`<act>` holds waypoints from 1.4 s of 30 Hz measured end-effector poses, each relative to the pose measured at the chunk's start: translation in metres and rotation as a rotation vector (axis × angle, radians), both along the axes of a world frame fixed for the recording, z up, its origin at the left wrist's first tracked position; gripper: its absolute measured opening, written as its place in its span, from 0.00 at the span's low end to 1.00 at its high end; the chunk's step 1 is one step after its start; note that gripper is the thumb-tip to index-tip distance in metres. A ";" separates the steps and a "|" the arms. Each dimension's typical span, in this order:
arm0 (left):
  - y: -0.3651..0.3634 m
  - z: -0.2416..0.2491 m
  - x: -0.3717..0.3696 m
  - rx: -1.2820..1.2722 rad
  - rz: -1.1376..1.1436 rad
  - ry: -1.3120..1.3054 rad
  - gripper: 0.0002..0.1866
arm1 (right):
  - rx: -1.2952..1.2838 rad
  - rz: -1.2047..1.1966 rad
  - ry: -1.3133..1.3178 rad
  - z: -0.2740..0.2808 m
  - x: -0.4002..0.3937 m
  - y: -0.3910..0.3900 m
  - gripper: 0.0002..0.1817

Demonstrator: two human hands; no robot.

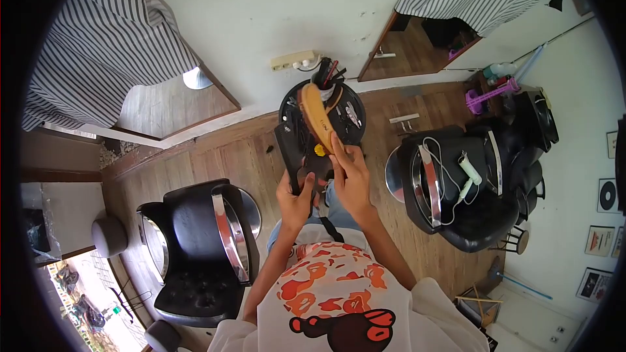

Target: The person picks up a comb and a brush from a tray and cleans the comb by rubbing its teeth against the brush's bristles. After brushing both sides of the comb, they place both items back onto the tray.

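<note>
My right hand (352,182) is closed around the end of a wooden-handled brush (317,112), tan with dark bristles along its left side. The brush points up and away from me over a round black tray (360,132). My left hand (295,201) grips a long, flat black item (290,150), whose kind I cannot make out. Between the hands, close to the brush, a small yellow piece (319,150) shows. Several small tools, including silver hair clips (352,115), lie on the tray. A cup of combs or brushes (324,79) stands at its far side.
A black salon chair (195,241) stands to my left. Another chair (450,182) on the right bears a pale hair dryer (468,173) with its cord. Beyond the tray are a wall power strip (291,60) and two mirrors partly covered by striped cloths (124,32).
</note>
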State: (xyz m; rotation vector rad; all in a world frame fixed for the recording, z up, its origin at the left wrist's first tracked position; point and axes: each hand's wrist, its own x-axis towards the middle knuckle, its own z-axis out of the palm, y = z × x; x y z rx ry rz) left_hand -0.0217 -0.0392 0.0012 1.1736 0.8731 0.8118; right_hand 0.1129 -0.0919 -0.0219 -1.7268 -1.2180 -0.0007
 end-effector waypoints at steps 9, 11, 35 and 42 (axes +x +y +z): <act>0.004 0.008 -0.001 -0.031 0.148 0.011 0.15 | -0.092 0.197 0.001 -0.009 -0.001 -0.066 0.30; 0.001 -0.001 -0.004 0.000 0.070 0.047 0.15 | -0.067 0.153 0.043 -0.006 -0.003 -0.058 0.29; -0.005 0.010 -0.018 0.045 -0.046 0.104 0.23 | 0.153 0.189 0.103 -0.010 0.023 -0.026 0.26; 0.010 0.036 -0.014 0.039 0.068 0.049 0.23 | 0.122 0.126 0.145 -0.022 0.050 -0.043 0.26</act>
